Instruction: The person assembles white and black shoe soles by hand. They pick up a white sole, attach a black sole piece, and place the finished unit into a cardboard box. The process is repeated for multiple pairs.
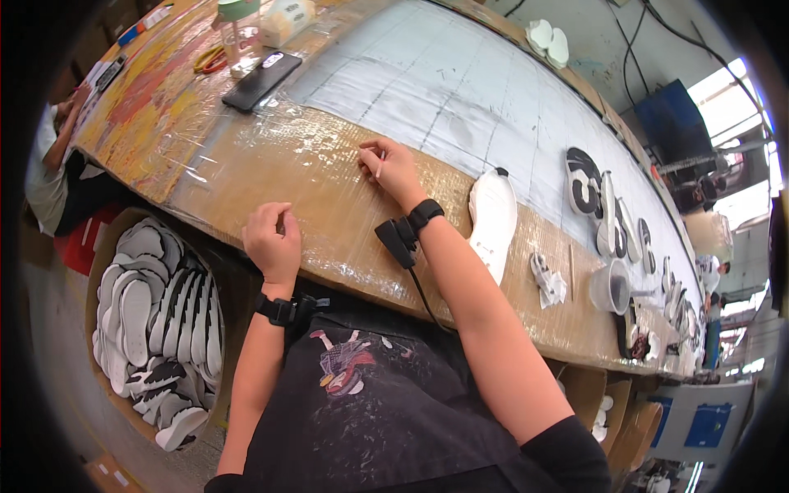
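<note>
- Workbench (246,177) is running as a long curved slab wrapped in shiny film; everything below is placed relative to the white sole (493,220) lying flat on it. The film is glaring and looks slick, so anything nudged on it could be sliding.
- Box of stacked soles (156,316) is sitting far to the left of the white sole, below the bench edge. The stack is looking loose; a knee bump could be tipping it.
- White sole itself is lying just right of the right forearm, its heel end nearing the bench's front edge. A forearm sweep is the likely cause of it getting knocked off.
- Black phone (261,80) is resting well up and left of the white sole, apart from both hands; low risk.
- Clear cup (610,287) is standing to the right of the white sole, near the front edge; a spill could be reaching the rag beside it.
- Right hand (393,167) is pinching a thin stick (377,170) between narrowed fingers, up and left of the white sole. The grip is looking light, so the stick could be slipping or snapping under pressure.
- Left hand (274,238) is curled into a closed fist at the bench edge, left of the white sole; I cannot tell whether it is holding anything.
</note>
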A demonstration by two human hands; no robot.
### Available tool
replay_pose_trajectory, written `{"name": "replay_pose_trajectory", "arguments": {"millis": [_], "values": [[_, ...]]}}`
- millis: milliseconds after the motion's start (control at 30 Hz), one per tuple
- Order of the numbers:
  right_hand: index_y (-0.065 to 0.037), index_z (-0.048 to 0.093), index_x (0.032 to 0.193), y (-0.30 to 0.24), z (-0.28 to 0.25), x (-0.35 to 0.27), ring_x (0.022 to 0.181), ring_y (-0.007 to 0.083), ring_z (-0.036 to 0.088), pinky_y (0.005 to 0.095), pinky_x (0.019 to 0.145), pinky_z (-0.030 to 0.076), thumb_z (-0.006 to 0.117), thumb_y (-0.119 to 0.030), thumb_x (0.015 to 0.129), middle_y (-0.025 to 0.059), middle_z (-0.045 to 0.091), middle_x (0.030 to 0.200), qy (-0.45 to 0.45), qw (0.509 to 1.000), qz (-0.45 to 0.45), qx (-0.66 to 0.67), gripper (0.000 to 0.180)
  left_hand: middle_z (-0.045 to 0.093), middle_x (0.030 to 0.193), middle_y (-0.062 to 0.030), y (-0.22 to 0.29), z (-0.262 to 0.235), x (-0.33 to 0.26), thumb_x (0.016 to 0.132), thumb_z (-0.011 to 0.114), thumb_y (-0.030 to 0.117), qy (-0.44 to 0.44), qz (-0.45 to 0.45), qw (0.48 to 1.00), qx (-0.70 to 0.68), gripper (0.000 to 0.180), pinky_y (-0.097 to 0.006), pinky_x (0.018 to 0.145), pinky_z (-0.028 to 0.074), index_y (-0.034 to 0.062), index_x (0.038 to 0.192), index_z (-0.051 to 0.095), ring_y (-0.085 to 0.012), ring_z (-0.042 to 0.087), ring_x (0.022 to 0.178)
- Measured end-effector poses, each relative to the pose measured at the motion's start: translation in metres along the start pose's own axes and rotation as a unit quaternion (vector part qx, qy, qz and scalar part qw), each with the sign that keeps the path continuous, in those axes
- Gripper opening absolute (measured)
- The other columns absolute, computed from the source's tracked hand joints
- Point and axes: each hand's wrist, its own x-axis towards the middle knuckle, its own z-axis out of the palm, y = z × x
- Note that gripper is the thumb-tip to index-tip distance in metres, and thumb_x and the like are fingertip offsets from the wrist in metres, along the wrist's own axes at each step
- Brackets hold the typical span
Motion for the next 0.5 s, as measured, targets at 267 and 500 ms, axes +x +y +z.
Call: {"name": "replay_pose_trajectory", "arguments": {"millis": [267,500], "values": [[-0.001,0.062,0.087,0.018,-0.001,0.006,0.05,0.0106,0.053,0.0259,0.048,0.043,0.055,-0.013,0.077,0.0062,0.058,0.059,0.031,0.998,-0.037,-0.037,0.017,0.06,0.084,-0.0054,-0.006,0.008,-0.003,0.07,0.06,0.006,0.013,0.042,0.999,0.007,0.01,-0.036,0.068,0.042,0.0098,0.08,0.06,-0.0247,0.056,0.079],[0.0,0.062,0.087,-0.003,0.0,-0.004,0.048,0.0104,0.054,0.0253,0.047,0.043,0.055,-0.011,0.076,0.0061,0.058,0.059,0.024,0.998,-0.047,-0.043,0.017,0.058,0.082,-0.0061,0.002,0.001,-0.001,0.071,0.059,0.003,-0.017,0.025,1.0,-0.003,0.01,-0.035,0.07,0.04,0.0066,0.08,0.059,-0.0244,0.055,0.077]]}}
